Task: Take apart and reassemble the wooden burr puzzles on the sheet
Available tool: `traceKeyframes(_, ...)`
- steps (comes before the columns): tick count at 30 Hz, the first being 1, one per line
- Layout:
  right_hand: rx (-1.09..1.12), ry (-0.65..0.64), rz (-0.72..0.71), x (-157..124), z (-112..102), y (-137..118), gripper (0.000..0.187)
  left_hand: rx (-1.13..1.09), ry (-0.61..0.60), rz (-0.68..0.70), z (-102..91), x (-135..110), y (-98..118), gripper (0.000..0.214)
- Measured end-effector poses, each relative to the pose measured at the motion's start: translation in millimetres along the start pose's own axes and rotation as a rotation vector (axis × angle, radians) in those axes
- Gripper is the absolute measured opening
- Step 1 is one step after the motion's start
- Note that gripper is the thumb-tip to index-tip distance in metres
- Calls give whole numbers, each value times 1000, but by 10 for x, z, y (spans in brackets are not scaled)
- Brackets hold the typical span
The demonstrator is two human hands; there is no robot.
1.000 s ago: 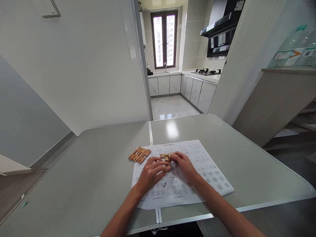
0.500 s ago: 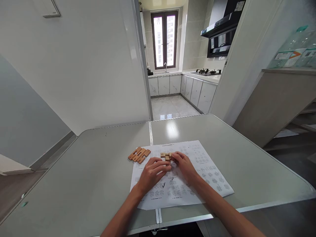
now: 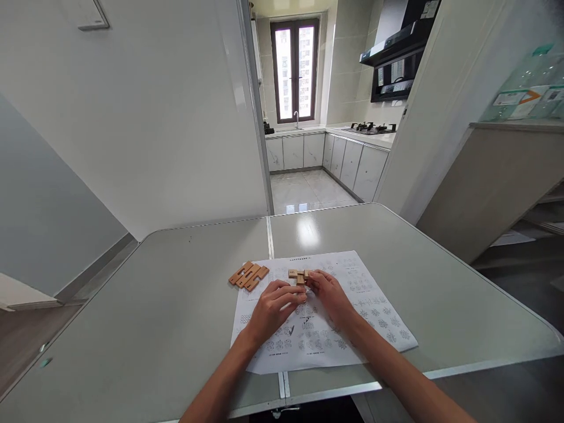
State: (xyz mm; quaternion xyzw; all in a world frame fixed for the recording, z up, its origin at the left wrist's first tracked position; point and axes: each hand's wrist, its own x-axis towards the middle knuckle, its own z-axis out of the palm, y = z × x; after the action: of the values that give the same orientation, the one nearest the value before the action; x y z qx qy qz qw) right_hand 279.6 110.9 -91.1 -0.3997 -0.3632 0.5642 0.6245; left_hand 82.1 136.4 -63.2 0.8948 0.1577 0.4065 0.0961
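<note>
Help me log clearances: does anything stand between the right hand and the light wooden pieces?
Nothing visible does: the right hand's fingertips touch the light wooden pieces at their right end. The printed sheet lies beneath.

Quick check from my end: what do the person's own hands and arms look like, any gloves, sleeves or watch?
Left hand and right hand are both ungloved. Both forearms are bare as far as the frame shows, no sleeve in view. No watch or bracelet shows at either wrist.
</note>
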Motion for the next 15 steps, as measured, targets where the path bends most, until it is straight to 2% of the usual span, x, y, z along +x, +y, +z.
traceKeyframes(15, -48, 28, -35, -59, 58, -61, 36, 33, -22, 9, 11, -8, 30, 15)
